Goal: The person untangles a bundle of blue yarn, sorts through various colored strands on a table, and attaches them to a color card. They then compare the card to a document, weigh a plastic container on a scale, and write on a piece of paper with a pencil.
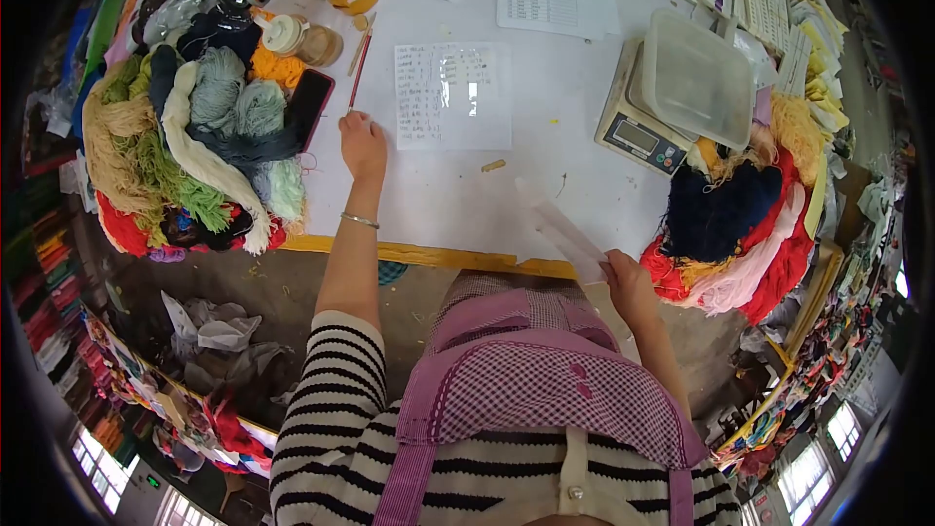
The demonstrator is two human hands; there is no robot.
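Beside scale (638,131): one clear tub (693,78) on top
Left hand (362,144): closed around one red pencil (357,73)
Right hand (626,282): pinching one white strip (570,239)

Head camera, steeply down, close

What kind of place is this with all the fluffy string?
Probably a yarn or textile workshop. Heaps of coloured yarn lie on the table, a weighing scale stands nearby, and the right hand holds a paper slip.

clear plastic bag (568,234), tilted, at table edge
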